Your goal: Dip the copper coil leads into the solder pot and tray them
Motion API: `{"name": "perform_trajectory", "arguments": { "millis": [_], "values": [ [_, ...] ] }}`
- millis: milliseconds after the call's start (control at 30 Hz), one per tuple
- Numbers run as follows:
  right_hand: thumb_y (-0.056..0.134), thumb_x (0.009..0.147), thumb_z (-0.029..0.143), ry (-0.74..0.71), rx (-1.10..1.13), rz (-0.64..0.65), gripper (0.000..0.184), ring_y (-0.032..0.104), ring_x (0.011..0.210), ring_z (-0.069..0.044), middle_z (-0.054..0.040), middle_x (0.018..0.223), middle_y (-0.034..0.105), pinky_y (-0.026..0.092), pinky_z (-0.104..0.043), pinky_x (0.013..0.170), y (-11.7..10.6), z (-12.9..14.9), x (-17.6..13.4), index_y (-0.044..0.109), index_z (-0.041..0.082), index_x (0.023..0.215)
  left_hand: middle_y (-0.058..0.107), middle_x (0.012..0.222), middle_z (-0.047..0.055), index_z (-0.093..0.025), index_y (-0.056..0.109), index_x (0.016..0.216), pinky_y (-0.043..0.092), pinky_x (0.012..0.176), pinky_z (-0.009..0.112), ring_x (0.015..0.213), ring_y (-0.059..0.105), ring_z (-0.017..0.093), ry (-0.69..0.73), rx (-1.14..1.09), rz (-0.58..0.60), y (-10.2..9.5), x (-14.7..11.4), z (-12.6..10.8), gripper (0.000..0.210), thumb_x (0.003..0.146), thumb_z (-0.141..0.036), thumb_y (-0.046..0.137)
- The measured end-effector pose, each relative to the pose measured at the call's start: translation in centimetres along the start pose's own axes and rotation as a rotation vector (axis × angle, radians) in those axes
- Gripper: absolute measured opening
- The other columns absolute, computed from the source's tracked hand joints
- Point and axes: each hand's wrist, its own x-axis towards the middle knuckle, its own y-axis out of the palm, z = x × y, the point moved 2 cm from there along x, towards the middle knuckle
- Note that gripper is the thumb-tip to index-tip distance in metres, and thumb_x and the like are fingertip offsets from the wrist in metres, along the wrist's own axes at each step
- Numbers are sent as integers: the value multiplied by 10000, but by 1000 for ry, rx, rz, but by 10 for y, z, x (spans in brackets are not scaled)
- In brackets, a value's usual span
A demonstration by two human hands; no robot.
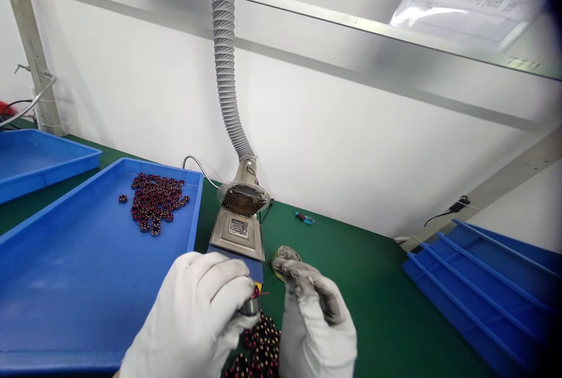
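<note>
My left hand [199, 313], in a white glove, is closed on a small round metal piece [250, 306]. Red wire [257, 292] shows at the top of that piece, with one thin end sticking out to the right. My right hand [314, 313], gloved too and dark-stained at the fingers, is beside it with fingers loosely bent and nothing visible in them. Its fingertips overlap the view of a round tin [287, 253], and I cannot tell if they touch it. Below and between the hands lies a heap of small dark ring coils [263, 343] with red and copper windings.
A blue tray [100, 284] on the left holds more ring coils [158, 199]. Ahead stands a square metal plate device [238, 234] under a hood with a grey hose [225, 56]. Teal-handled cutters [304, 218] lie behind the tin. Stacked blue trays [483, 290] stand at right.
</note>
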Motion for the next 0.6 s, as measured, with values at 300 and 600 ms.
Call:
{"name": "perform_trajectory", "arguments": {
  "millis": [300,600],
  "values": [
    [817,564,288,501,58,353,292,672,749,-220,-63,825,725,550,-339,700,12,-16,-6,696,198,813,675,965,57,-173,556,985,470,730,356,858,600,196,-36,14,-69,5,-4,6,217,803,-100,464],
    [843,514,257,693,195,372,304,668,760,-228,-49,816,727,533,-388,767,7,-41,-3,717,230,789,684,938,10,-263,625,961,465,769,265,833,615,147,-171,-532,18,10,-4,30,152,828,-251,552]
  ]
}}
